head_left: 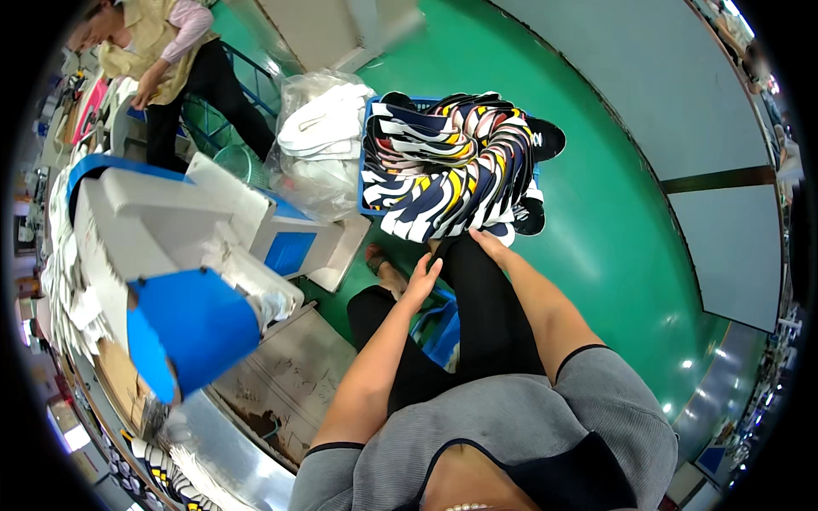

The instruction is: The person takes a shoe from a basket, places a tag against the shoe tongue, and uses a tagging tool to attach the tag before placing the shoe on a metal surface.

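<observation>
A blue plastic crate (372, 207) in front of my knees is heaped with curved, overlapping pieces (452, 183) patterned in navy, white, yellow and black. They look like shoe parts. My right hand (491, 245) rests on my right knee by the heap's near edge, fingers stretched out and partly hidden. Between my knees is my left hand (421, 279), thumb and forefinger apart, with nothing visible in it. Black pieces with white marks, one of them a rounded black piece (548, 140), stick out at the crate's right side.
A clear plastic bag of white pieces (324, 128) stands left of the crate. Nearer left is a white machine with a blue cover (194, 328). A co-worker (183, 68) stands at the far left beside a cluttered bench. Grey panels (630, 77) border the green floor at right.
</observation>
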`<state>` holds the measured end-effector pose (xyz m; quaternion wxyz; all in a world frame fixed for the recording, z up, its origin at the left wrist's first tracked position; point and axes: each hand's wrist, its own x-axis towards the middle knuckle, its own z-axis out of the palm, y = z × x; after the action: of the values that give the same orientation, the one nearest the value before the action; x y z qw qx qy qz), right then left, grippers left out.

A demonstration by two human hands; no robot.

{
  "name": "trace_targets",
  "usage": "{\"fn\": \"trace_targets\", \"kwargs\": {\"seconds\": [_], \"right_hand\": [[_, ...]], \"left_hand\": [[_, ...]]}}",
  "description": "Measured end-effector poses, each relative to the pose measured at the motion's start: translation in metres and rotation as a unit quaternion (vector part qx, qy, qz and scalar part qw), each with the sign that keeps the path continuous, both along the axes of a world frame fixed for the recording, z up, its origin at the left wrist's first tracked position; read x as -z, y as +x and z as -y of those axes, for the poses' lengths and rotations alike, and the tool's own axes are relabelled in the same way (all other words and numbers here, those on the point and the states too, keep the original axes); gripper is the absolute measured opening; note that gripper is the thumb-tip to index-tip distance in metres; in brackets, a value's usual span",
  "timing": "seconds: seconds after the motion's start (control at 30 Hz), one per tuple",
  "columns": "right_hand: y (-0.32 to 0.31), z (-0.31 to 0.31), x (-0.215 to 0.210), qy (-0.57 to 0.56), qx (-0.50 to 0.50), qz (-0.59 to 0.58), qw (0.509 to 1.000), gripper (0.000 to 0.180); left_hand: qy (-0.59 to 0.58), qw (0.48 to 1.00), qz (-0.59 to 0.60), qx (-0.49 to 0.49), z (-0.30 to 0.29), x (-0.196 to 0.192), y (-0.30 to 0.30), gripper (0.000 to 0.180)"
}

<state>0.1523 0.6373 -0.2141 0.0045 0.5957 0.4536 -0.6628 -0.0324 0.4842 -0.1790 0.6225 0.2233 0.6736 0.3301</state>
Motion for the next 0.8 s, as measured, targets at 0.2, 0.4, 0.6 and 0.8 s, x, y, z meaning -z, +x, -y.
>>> {"fn": "trace_targets", "kwargs": {"seconds": [0.2,0.4,0.6,0.8], "right_hand": [[0.015,-0.003,0.017,-0.005,0.049,0.049,0.998,0.054],[0.052,0.000,0.021,-0.018,0.030,-0.040,0.999,0.015],[0.038,0.017,0.001,0.222,-0.028,0.103,0.969,0.015],[0.031,0.017,-0.005,0.257,-0.004,0.140,0.956,0.013]], "left_hand": [[-0.019,0.997,0.071,0.002,-0.040,0.028,0.032,0.071],[0.134,0.939,-0.114,0.294,-0.099,-0.030,-0.030,0.055],[0.295,0.675,-0.581,0.346,-0.277,-0.089,-0.093,0.101],[0.088,0.491,-0.635,0.590,-0.360,-0.025,-0.090,0.124]]}}
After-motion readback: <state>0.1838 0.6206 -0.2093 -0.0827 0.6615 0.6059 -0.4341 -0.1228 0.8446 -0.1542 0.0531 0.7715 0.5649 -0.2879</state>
